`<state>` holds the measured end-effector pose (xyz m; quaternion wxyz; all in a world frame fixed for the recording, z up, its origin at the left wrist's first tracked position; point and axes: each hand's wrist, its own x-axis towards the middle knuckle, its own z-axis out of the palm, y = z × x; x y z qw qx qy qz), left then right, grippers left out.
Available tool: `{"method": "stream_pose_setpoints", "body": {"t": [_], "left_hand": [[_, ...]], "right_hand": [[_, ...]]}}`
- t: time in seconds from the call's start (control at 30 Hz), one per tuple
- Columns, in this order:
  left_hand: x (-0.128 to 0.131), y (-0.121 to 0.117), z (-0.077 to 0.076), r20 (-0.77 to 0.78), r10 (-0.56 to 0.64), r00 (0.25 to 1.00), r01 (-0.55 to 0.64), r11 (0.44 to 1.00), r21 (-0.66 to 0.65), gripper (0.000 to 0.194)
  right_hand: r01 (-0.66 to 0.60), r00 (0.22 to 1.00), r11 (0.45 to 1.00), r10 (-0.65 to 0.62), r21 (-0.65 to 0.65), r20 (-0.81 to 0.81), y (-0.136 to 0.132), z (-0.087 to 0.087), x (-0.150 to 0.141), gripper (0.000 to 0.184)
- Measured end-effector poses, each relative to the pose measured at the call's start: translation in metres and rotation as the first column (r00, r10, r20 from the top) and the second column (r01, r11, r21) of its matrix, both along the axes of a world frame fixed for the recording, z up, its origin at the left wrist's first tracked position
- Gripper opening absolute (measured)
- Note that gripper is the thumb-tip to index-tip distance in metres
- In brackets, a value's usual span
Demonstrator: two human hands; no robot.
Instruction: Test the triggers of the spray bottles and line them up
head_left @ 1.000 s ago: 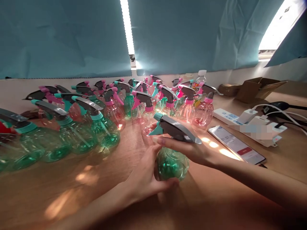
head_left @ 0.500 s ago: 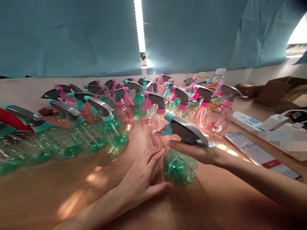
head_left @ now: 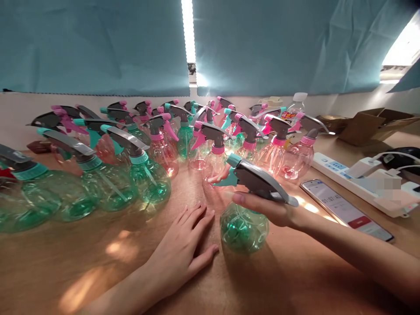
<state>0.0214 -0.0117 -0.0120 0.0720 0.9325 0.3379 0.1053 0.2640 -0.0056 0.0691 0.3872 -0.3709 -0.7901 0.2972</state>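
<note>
A green-tinted spray bottle (head_left: 244, 229) with a grey and turquoise trigger head is at the near middle, tilted slightly. My right hand (head_left: 274, 209) is closed round its neck just under the head, the thumb on the near side and fingertips showing beyond the trigger. Whether the base touches the table is hard to tell. To the left of that bottle, my left hand (head_left: 185, 245) lies flat on the table, open, fingers spread and apart from the bottle. Nearest beyond it stands another green spray bottle (head_left: 149, 181).
More green bottles (head_left: 110, 186) line the left, and several pink spray bottles (head_left: 298, 155) stand across the back. At right lie a phone (head_left: 346, 210) and a power strip (head_left: 331, 165) with plugs and cables. Behind them sits an open cardboard box (head_left: 367, 131).
My left hand has drawn left, away from the held bottle, and its fingers have spread. My right hand keeps its grip. The view has shifted slightly.
</note>
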Motion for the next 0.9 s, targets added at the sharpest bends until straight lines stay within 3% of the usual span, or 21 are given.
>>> {"method": "stream_pose_setpoints", "body": {"t": [0.13,0.3,0.57,0.7,0.77,0.9], "left_hand": [[0.000,0.000,-0.001,-0.002,0.013,1.000,-0.013,1.000,0.011,0.055],[-0.001,-0.001,0.000,-0.007,0.003,1.000,-0.003,1.000,0.013,0.055],[-0.001,0.000,0.001,0.001,0.008,1.000,-0.008,1.000,0.013,0.053],[0.000,0.001,0.000,-0.006,0.002,1.000,-0.002,1.000,0.016,0.054],[0.001,0.002,-0.001,-0.004,-0.001,1.000,0.001,1.000,0.020,0.054],[0.001,0.002,-0.001,-0.003,0.004,1.000,-0.004,1.000,0.013,0.054]], "right_hand": [[0.094,0.995,0.995,-0.094,-0.022,0.020,-0.002,-0.001,-0.002,0.023],[0.023,1.000,1.000,-0.023,-0.008,0.013,-0.002,0.001,-0.003,0.019],[0.040,0.997,0.998,-0.044,0.052,0.064,-0.004,0.010,-0.003,0.018],[0.110,0.990,0.991,-0.116,0.082,0.077,-0.006,0.009,-0.004,0.015],[0.081,0.995,0.995,-0.084,0.061,0.051,-0.005,0.004,-0.004,0.017],[-0.091,0.982,0.996,0.086,-0.019,-0.169,0.001,-0.011,-0.005,0.030]]}}
